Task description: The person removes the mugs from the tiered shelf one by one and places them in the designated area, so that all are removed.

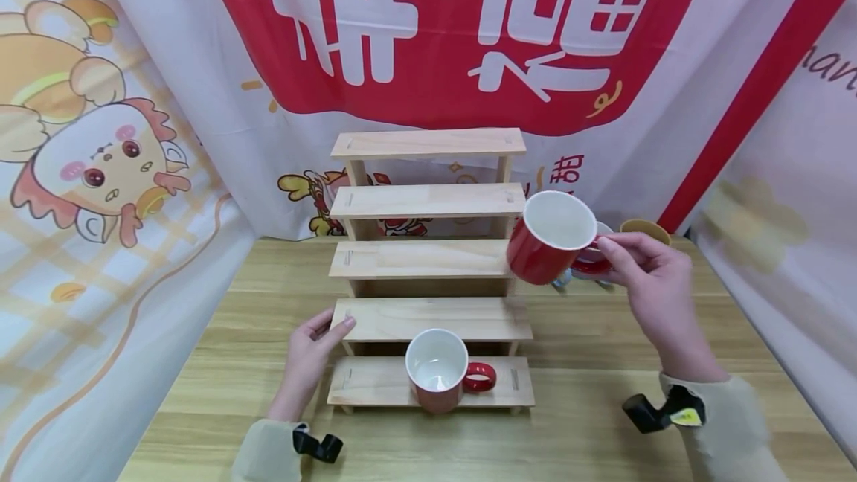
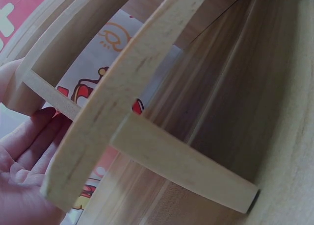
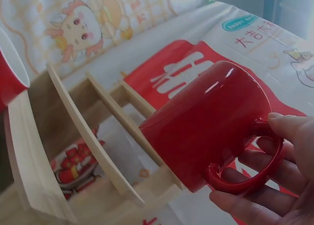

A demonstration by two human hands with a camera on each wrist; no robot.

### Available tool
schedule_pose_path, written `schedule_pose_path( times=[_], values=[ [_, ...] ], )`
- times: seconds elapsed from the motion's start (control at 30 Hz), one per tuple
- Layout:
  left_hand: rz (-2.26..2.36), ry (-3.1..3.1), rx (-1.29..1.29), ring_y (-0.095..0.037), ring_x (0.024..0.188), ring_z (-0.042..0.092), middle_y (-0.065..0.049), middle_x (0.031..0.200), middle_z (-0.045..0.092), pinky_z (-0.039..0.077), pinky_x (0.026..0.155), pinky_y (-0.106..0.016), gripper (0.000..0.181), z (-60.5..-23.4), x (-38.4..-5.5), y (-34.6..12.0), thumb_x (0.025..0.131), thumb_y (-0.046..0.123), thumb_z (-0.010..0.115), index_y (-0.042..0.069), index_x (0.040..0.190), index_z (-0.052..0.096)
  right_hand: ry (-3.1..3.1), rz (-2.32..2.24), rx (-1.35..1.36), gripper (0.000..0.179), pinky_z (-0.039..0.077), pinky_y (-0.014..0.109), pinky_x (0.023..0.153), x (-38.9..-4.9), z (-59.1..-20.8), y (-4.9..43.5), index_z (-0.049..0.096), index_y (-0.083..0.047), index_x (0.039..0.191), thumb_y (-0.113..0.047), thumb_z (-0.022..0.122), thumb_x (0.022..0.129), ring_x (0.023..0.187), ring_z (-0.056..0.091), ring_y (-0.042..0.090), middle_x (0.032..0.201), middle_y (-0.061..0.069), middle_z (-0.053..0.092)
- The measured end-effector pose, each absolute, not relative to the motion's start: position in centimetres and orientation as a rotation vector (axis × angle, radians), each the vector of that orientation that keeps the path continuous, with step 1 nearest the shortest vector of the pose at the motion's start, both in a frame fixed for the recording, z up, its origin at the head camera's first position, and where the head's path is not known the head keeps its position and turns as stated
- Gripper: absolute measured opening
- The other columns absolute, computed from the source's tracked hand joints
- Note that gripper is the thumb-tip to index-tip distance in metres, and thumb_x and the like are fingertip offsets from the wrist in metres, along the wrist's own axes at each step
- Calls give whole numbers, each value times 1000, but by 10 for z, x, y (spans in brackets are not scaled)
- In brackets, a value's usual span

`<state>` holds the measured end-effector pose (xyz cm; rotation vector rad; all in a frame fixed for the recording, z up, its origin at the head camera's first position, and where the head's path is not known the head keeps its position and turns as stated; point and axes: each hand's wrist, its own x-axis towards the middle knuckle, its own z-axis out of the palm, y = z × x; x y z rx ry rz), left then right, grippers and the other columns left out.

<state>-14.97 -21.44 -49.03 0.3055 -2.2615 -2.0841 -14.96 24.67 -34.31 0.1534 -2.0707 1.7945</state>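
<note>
In my right hand [image 1: 659,285] a red mug [image 1: 541,251] with a white inside is gripped by its handle, raised at the right end of the stepped wooden rack [image 1: 428,318]. The right wrist view shows the fingers [image 3: 274,161] through and around that handle. My left hand [image 1: 311,352] holds the left end of the rack's second step from the front, thumb on top and the other fingers beneath. A second red mug [image 1: 438,381], white inside, stands on the lowest step with its handle to the right.
Behind the raised mug, a yellow-brown round rim [image 1: 646,229] and other partly hidden items sit at the table's back right. The rack stands on a wood-grain table [image 1: 268,296]. Printed cloth [image 1: 428,36] hangs behind and along both sides.
</note>
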Motion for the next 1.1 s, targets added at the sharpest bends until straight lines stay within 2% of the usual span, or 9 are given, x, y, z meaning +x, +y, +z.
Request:
schedule_pose_path(
  times=[0.17, 0.27, 0.47, 0.63, 0.9, 1.1],
  values=[
    [-2087, -2274, 299, -18, 117, 61, -19, 137, 60, 51, 95, -21, 64, -490, -149, -214, 90, 29, 82, -1, 140, 56, -2054, 1841, 43, 30, 58, 24, 73, -145, -343, 267, 71, 2, 118, -19, 72, 97, 88, 72, 12, 103, 3, 74],
    [-2091, -2277, 304, -21, 119, 60, -19, 137, 60, 51, 95, -21, 64, -489, -149, -214, 90, 29, 82, 0, 140, 57, -2050, 1851, -24, 30, 58, 22, 72, -143, -343, 278, 71, 1, 118, -20, 73, 97, 85, 71, 12, 100, 5, 73],
    [-2083, -2255, 280, -17, 118, 61, -21, 137, 60, 51, 95, -21, 59, -487, -149, -212, 92, 25, 80, -2, 139, 57, -2010, 1897, -90, 26, 58, 21, 70, -141, -351, 293, 74, -2, 115, -18, 75, 95, 83, 70, 10, 96, 2, 73],
    [-2086, -2239, 271, -12, 116, 62, -22, 138, 59, 50, 95, -20, 58, -486, -149, -212, 92, 23, 80, -3, 139, 57, -1930, 1951, -87, 23, 59, 24, 69, -145, -373, 297, 74, 2, 110, -13, 76, 93, 82, 74, 11, 93, 2, 76],
    [-2073, -2242, 259, -21, 121, 60, -20, 137, 60, 51, 95, -21, 59, -489, -150, -214, 91, 24, 81, -3, 139, 57, -1892, 2016, -145, 26, 59, 32, 68, -151, -418, 295, 72, 7, 111, -13, 75, 94, 83, 75, 14, 94, 7, 77],
    [-2062, -2252, 260, -16, 117, 62, -20, 136, 61, 51, 95, -22, 59, -490, -150, -215, 91, 25, 81, -3, 138, 59, -2040, 1873, -230, 28, 59, 28, 67, -154, -449, 292, 73, 4, 110, -20, 75, 95, 83, 74, 8, 94, 2, 77]
  ],
)
